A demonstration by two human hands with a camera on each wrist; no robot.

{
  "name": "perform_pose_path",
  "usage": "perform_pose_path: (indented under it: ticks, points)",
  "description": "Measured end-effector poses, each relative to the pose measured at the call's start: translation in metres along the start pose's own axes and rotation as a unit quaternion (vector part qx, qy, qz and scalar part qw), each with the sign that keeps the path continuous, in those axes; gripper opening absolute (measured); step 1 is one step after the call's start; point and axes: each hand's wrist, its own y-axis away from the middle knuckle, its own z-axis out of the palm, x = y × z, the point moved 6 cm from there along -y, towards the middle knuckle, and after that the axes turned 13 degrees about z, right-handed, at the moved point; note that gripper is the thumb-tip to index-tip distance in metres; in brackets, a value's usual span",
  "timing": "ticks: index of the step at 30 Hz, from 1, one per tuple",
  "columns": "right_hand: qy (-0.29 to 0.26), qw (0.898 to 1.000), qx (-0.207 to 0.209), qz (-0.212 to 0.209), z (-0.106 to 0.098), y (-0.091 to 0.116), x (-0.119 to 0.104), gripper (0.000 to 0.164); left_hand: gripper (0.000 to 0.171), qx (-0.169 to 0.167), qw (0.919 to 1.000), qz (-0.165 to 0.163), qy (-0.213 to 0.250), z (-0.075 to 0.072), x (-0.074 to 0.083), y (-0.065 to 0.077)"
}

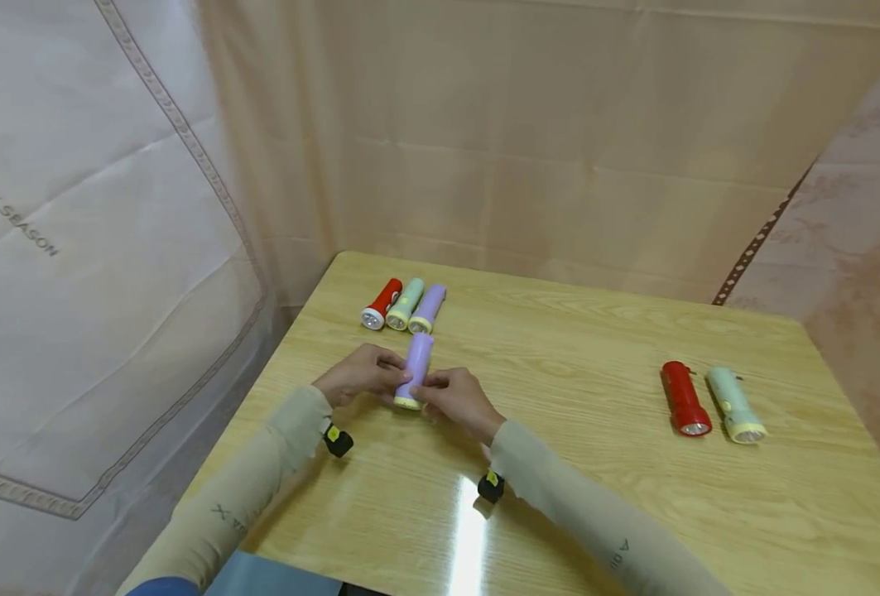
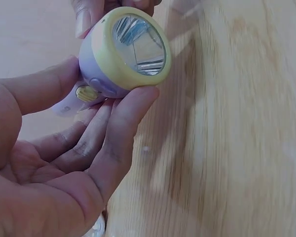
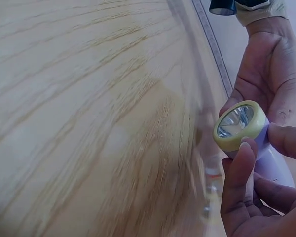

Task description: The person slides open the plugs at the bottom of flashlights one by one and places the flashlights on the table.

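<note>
Both hands hold one purple flashlight (image 1: 417, 360) with a pale yellow head, raised a little above the wooden table (image 1: 544, 348). My left hand (image 1: 366, 372) pinches it from the left, thumb on one side and fingers on the other. From the right, my right hand (image 1: 460, 399) pinches it near the head. In the left wrist view the flashlight's yellow rim (image 2: 111, 52), clear lens and yellow switch (image 2: 87, 93) show. The right wrist view shows the lens (image 3: 235, 121) facing the camera, with fingertips of both hands around the body.
Just beyond the hands lie a red flashlight with a white head (image 1: 382, 305), a mint one (image 1: 406, 305) and another purple one (image 1: 428, 309), side by side. To the right lie a red flashlight (image 1: 685, 399) and a mint one (image 1: 735, 406). Cloth curtains (image 1: 529, 149) hang behind.
</note>
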Motion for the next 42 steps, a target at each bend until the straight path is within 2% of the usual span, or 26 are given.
perform_pose_path:
  ticks: [15, 42]
  points:
    - [0.011, 1.000, 0.015, -0.004, -0.029, 0.018, 0.006, 0.030, 0.045, 0.000, 0.9999, 0.010, 0.006, 0.029, 0.006, -0.013]
    - [0.014, 0.999, 0.031, 0.000, -0.076, 0.046, 0.026, 0.035, 0.037, -0.040, 0.9977, 0.045, 0.033, 0.081, 0.019, -0.034]
